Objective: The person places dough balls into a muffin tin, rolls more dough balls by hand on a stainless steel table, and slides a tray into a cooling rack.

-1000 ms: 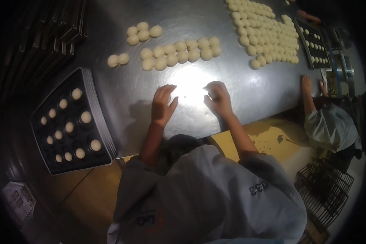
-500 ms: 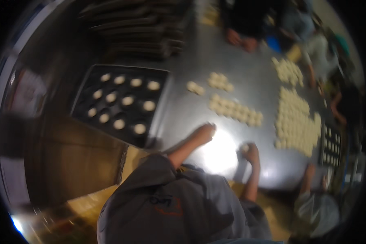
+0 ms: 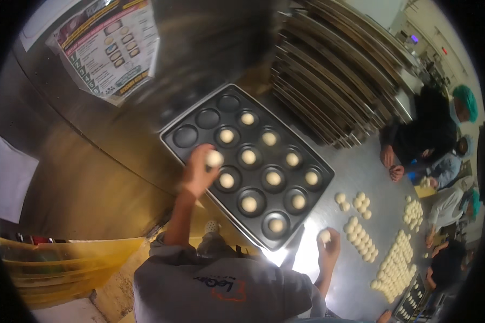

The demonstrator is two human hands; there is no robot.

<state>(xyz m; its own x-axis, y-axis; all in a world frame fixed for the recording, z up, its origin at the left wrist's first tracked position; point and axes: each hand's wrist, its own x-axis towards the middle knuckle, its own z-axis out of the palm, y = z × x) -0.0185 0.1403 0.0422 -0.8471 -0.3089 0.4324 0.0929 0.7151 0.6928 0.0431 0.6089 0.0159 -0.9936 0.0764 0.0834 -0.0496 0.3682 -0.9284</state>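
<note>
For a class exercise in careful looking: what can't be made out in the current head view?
All in the head view:
1. Left hand and its dough ball hide part of the tray.
2. Right hand hides part of a second ball.
3. Far tray: too small for counting.
4. Co-worker's hand: cut off by the lower edge.

Tray (image 3: 206, 138) at left end of table (image 3: 385, 204), dough balls (image 3: 248, 156) in cups (image 3: 186, 136), tray stack (image 3: 328, 75) behind, dough rows (image 3: 361, 240) right

Round dough balls (image 3: 273, 178): plain cream-white. Rectangular metal baking tray with round wells (image 3: 207, 119): charcoal black, pale grey along its edges. Flat steel table (image 3: 361, 172): silver-grey, glaring white beside the tray's near corner. Cloth smock (image 3: 172, 277): grey, orange-and-black print.
</note>
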